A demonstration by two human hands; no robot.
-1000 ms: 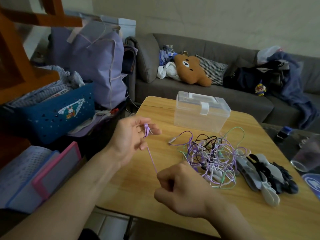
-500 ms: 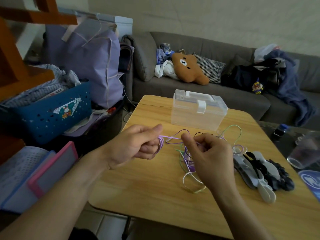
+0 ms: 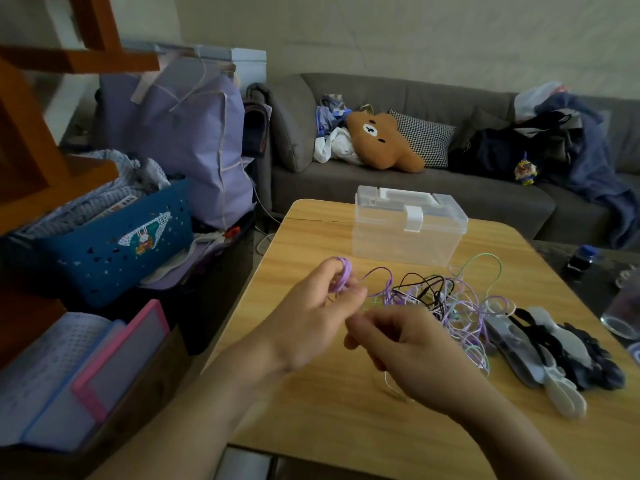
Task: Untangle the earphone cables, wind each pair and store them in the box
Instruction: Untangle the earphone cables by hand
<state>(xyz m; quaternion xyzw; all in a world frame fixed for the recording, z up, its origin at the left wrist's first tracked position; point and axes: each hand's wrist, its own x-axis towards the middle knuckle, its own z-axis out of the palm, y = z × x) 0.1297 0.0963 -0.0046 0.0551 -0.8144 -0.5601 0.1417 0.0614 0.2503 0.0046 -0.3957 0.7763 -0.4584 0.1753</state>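
My left hand point(image 3: 311, 317) is raised over the wooden table point(image 3: 311, 410) with a purple earphone cable point(image 3: 341, 278) wound in loops round its fingers. My right hand point(image 3: 408, 351) sits just below and to the right of it, fingers curled, pinching the same purple cable where it runs on. That cable leads right into a tangled heap of purple, black, green and white earphone cables point(image 3: 446, 303). The clear plastic box point(image 3: 408, 226) stands behind the heap with its lid down and its white latch to the front.
A pile of grey, black and white flat pieces point(image 3: 554, 351) lies right of the heap. A glass point(image 3: 623, 313) stands at the table's right edge. A blue basket point(image 3: 104, 251) and pink-edged boards point(image 3: 104, 368) crowd the left; a sofa point(image 3: 450, 188) is behind.
My right hand swung from near the table's front up towards the left hand, then down below it. More purple loops now sit on my left fingers.
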